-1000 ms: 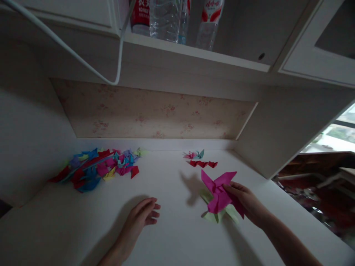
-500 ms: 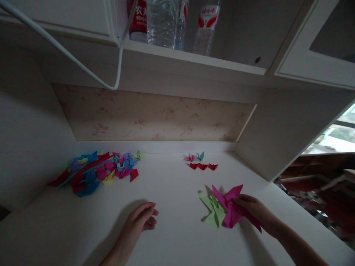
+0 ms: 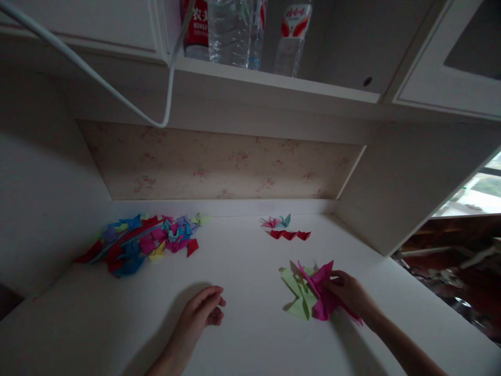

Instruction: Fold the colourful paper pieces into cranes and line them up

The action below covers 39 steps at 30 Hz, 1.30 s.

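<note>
My right hand (image 3: 349, 293) is closed on a folded magenta paper figure (image 3: 321, 292) and holds it down against a light green folded paper figure (image 3: 298, 292) lying on the white desk (image 3: 242, 334). My left hand (image 3: 202, 311) rests on the desk to the left with its fingers loosely curled and holds nothing. A heap of small coloured folded papers (image 3: 144, 243) lies at the back left. Small red folded pieces (image 3: 290, 235) and a pink and teal folded piece (image 3: 276, 222) sit at the back, beyond my right hand.
A shelf (image 3: 274, 78) overhangs the desk with plastic bottles (image 3: 235, 28) on it. A white cable (image 3: 117, 89) hangs below the cabinet at upper left. A side panel (image 3: 391, 198) bounds the desk on the right; a floral back wall (image 3: 219, 167) closes it behind.
My right hand has brought the magenta paper figure down from above the desk onto the green one. My left hand has barely moved.
</note>
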Tool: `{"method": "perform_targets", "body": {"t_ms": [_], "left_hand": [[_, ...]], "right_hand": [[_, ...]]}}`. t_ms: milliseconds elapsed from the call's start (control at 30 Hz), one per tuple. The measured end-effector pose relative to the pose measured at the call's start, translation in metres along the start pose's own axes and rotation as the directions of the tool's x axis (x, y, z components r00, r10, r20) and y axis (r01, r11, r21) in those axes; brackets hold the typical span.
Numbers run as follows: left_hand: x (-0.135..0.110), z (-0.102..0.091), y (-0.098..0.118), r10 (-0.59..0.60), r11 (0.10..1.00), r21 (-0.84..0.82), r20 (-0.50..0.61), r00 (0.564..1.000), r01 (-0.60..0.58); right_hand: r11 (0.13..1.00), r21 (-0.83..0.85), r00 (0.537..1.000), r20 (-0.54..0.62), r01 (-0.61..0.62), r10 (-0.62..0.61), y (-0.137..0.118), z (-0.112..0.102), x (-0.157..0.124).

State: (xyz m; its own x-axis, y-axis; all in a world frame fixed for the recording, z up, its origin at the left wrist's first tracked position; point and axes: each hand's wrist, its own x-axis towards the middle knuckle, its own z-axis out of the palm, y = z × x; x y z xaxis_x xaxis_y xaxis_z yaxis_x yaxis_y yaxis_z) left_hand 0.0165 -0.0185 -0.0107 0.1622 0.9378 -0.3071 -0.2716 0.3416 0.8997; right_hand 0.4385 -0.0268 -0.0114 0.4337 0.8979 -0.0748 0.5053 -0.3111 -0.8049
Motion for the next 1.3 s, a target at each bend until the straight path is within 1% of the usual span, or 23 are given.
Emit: {"method": "perform_targets", "body": {"t_ms": [67, 133, 167, 233, 300, 333, 400, 467, 533, 667, 767, 833, 867, 900, 933, 1000, 1067, 1133, 1167, 1233, 1267, 1300], "left_hand": [[-0.002, 0.002, 0.002, 0.006, 1.0, 0.008, -0.001, 1.0, -0.006], [-0.004, 0.003, 0.005, 0.007, 1.0, 0.018, -0.007, 1.0, -0.007], [-0.006, 0.004, 0.007, 0.005, 1.0, 0.022, -0.012, 1.0, -0.005], [-0.008, 0.006, 0.009, 0.004, 1.0, 0.022, -0.022, 1.0, -0.003], [-0.009, 0.006, 0.009, 0.012, 1.0, 0.02, -0.017, 1.0, -0.011], [-0.008, 0.006, 0.009, 0.016, 1.0, 0.02, -0.012, 1.0, -0.016], [-0.007, 0.004, 0.006, 0.026, 0.999, 0.024, 0.006, 1.0, -0.026], [-0.004, 0.002, 0.003, 0.029, 0.999, 0.028, 0.024, 0.999, -0.03], [-0.003, 0.0, 0.001, 0.03, 0.999, 0.032, 0.037, 0.999, -0.031], [-0.003, 0.001, 0.002, 0.032, 0.998, 0.05, 0.032, 0.999, -0.033], [-0.003, 0.003, 0.004, 0.025, 0.999, 0.044, 0.027, 0.999, -0.026], [-0.003, 0.004, 0.003, 0.019, 0.999, 0.038, 0.027, 0.999, -0.02], [-0.002, 0.004, 0.003, 0.017, 0.999, 0.04, 0.027, 0.999, -0.018], [-0.002, 0.005, 0.002, 0.017, 0.999, 0.045, 0.026, 1.0, -0.018], [-0.002, 0.005, 0.002, 0.019, 0.999, 0.051, 0.026, 0.999, -0.02], [-0.002, 0.004, 0.002, 0.025, 0.998, 0.059, 0.035, 0.999, -0.027], [-0.003, 0.004, 0.002, 0.036, 0.997, 0.059, 0.053, 0.998, -0.039], [-0.004, 0.003, 0.002, 0.046, 0.997, 0.058, 0.067, 0.997, -0.05], [-0.004, 0.003, 0.001, 0.049, 0.997, 0.056, 0.067, 0.997, -0.053], [-0.004, 0.002, 0.001, 0.051, 0.997, 0.054, 0.057, 0.997, -0.054], [-0.003, 0.002, 0.001, 0.051, 0.997, 0.054, 0.054, 0.997, -0.054], [-0.003, 0.002, 0.001, 0.053, 0.997, 0.055, 0.052, 0.997, -0.056]], "right_hand": [[0.995, -0.1, 1.0, -0.009, 0.008, -0.009, 0.004, -0.001, 0.001], [0.992, -0.125, 1.0, 0.006, -0.001, 0.002, 0.005, -0.002, 0.0], [0.996, -0.085, 1.0, 0.025, -0.01, 0.012, 0.005, -0.002, -0.001], [0.996, 0.083, 0.995, 0.089, -0.041, 0.034, 0.002, -0.003, -0.004], [0.961, 0.256, 0.985, 0.164, -0.101, 0.06, -0.001, -0.005, -0.006], [0.942, 0.307, 0.978, 0.191, -0.136, 0.079, -0.002, -0.006, -0.006], [0.925, 0.332, 0.97, 0.213, -0.185, 0.117, -0.002, -0.008, -0.006], [0.938, 0.299, 0.975, 0.182, -0.177, 0.126, 0.0, -0.01, -0.004], [0.961, 0.242, 0.985, 0.132, -0.137, 0.108, 0.003, -0.011, -0.002], [0.988, 0.12, 0.994, 0.072, -0.094, 0.086, 0.005, -0.016, -0.001], [0.999, -0.03, 0.999, 0.004, -0.045, 0.045, -0.005, -0.022, -0.009], [0.989, -0.15, 0.998, -0.063, 0.005, -0.015, -0.017, -0.023, -0.021], [0.983, -0.179, 0.996, -0.075, 0.034, -0.048, -0.025, -0.021, -0.029], [0.982, -0.176, 0.995, -0.061, 0.065, -0.077, -0.032, -0.016, -0.038], [0.984, -0.144, 0.994, -0.018, 0.101, -0.105, -0.04, -0.009, -0.048], [0.983, -0.061, 0.981, 0.099, 0.173, -0.166, -0.055, 0.014, -0.071], [0.969, -0.018, 0.947, 0.218, 0.245, -0.235, -0.068, 0.046, -0.095], [0.959, 0.051, 0.899, 0.335, 0.279, -0.28, -0.078, 0.083, -0.114], [0.951, 0.095, 0.882, 0.356, 0.295, -0.309, -0.083, 0.101, -0.12], [0.941, 0.177, 0.838, 0.429, 0.287, -0.336, -0.092, 0.137, -0.126], [0.939, 0.203, 0.825, 0.451, 0.278, -0.342, -0.097, 0.152, -0.126], [0.938, 0.212, 0.828, 0.445, 0.274, -0.342, -0.103, 0.165, -0.125]]}}
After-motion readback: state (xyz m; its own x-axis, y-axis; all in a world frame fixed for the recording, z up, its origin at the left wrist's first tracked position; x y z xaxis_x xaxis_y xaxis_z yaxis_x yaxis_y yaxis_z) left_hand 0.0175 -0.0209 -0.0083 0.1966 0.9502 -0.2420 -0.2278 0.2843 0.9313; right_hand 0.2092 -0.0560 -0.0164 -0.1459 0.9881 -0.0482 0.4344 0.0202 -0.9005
